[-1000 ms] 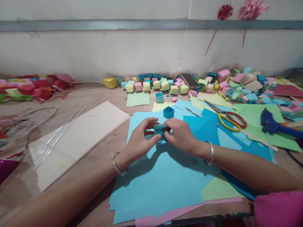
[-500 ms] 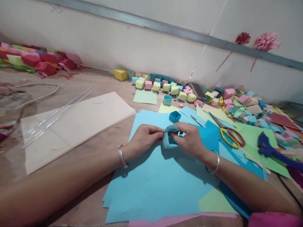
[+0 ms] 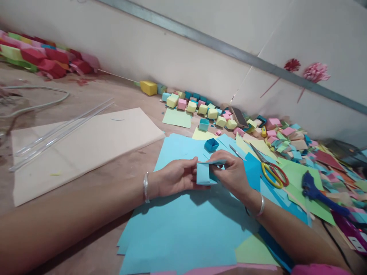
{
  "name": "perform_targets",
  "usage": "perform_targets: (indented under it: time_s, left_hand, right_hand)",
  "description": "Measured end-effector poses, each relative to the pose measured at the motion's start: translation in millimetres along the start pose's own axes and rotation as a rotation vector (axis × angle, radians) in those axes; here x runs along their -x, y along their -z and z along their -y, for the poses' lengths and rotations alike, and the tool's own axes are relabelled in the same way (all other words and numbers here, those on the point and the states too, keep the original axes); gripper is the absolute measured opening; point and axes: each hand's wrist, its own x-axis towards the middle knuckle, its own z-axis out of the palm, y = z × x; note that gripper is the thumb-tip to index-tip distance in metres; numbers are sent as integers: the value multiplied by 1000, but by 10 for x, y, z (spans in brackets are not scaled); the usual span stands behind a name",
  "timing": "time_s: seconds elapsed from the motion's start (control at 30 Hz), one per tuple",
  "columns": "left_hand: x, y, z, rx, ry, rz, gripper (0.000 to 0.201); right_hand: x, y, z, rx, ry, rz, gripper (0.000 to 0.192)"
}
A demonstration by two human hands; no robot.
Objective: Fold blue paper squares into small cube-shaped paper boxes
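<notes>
A small light-blue paper box [image 3: 203,174] is held between both hands, low over a stack of blue paper sheets [image 3: 183,225]. My left hand [image 3: 180,173] cups it from the left, fingers curled beneath and thumb raised at its upper edge. On the other side, my right hand [image 3: 229,170] pinches the box's upper flap between thumb and fingers; part of the box is hidden behind this hand. Just beyond stands a darker blue open paper box [image 3: 211,144], with a teal open paper box [image 3: 203,124] farther back.
Scissors [image 3: 272,173] and a blue glue gun [image 3: 315,191] lie to the right. A pale board [image 3: 86,149] with clear glue sticks [image 3: 63,131] is at left. Several paper cubes [image 3: 192,107] line the wall, and paper scraps [image 3: 298,143] pile up at far right.
The box has been turned, and its flap now sticks out flat to the right. My left hand has gone from pinching the edge to cupping the box from below.
</notes>
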Motion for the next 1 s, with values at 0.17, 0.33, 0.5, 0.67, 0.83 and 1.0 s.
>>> perform_targets:
  time_s: [0.17, 0.33, 0.5, 0.67, 0.83, 1.0]
  left_hand:
    - [34, -63, 32, -72, -22, -62, 29]
    - [58, -93, 45, -107, 3, -37, 33]
    - [50, -75, 66, -133, -11, -26, 33]
    - [73, -95, 15, -369, -146, -53, 48]
    - [126, -171, -49, -962, -436, -277, 47]
    - [157, -213, -22, -1122, -505, -171, 34]
  right_hand:
    - [0, 13, 56, 71, 55, 15, 15]
    - [9, 22, 62, 17, 111, 60, 20]
    - [25, 16, 46, 18, 125, 26, 18]
    - [13, 26, 64, 91, 105, 25, 14]
    - [25, 14, 81, 183, 131, 55, 16]
    - [52, 9, 75, 265, 188, 115, 19]
